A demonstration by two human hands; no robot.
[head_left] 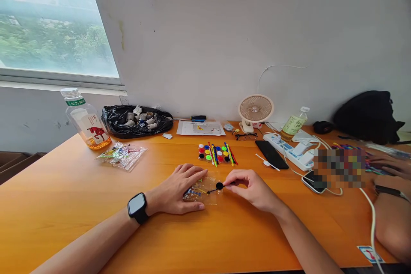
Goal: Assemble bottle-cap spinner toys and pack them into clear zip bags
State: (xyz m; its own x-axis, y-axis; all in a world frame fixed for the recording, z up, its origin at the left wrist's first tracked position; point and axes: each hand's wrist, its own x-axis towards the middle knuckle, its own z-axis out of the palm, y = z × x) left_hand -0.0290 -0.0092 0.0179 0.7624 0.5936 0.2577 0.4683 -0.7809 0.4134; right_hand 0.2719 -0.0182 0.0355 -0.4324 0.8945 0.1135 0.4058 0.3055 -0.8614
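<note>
My left hand (178, 189) lies spread on a small clear plastic bag (210, 197) and wears a black watch. Inside the bag, partly under the fingers, are blue and yellow plastic pieces. My right hand (252, 188) pinches one end of a thin black plastic stick with an arrow-like tip; a round black disc (219, 186) sits with it at the bag's right edge. Whether disc and stick are joined, I cannot tell. Beyond the hands lie rows of coloured round discs (208, 158) and bundled coloured sticks (230, 154). A white stick (268, 162) rests on a white disc (266, 163) farther right.
At left stand a large bottle (91, 126), a filled plastic bag (123, 156) and a black bag of rubbish (138, 122). A fan (256, 109), phone (272, 154), power strip (289, 152) and tea bottle (293, 125) stand right. Another person's arm (393, 218) rests at far right.
</note>
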